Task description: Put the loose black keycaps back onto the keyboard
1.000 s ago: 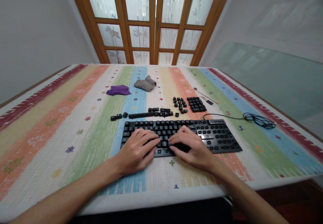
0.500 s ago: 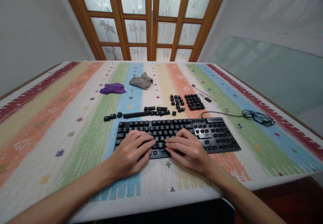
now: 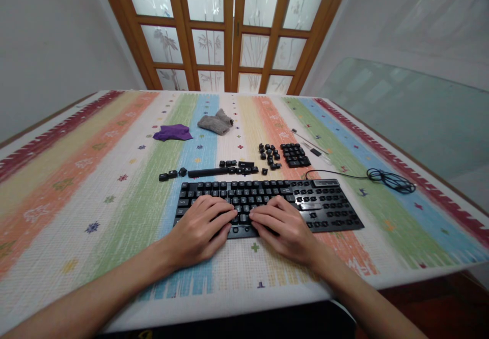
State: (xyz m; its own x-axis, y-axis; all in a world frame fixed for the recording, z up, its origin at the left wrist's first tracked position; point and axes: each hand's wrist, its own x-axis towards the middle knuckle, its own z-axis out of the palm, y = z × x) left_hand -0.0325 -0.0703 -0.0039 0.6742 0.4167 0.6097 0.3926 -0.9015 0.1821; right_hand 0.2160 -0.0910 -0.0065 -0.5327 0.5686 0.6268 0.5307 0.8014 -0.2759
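A black keyboard (image 3: 263, 191) lies across the table in front of me. Most of its left and middle keys are in place, while the right part shows bare key sockets (image 3: 336, 204). My left hand (image 3: 202, 227) rests over its left half, fingers stretched out and fingertips on the lower keys. Over the middle, my right hand (image 3: 284, 227) lies with its fingers extended, their tips touching keys close to the left fingertips. Both hands look open, holding nothing I can see. The keys under my palms and fingers are hidden.
Behind the keyboard lie a loose space bar (image 3: 208, 172), scattered keycaps (image 3: 269, 154) and a block of keycaps (image 3: 295, 155). Farther back are a purple cloth (image 3: 173, 132) and a grey cloth (image 3: 216, 123). A coiled cable (image 3: 391, 180) and a thin stick (image 3: 307, 139) sit to the right.
The view has shifted slightly. Both hands keep nearly the same place on the keyboard, and the loose keycaps have not moved.
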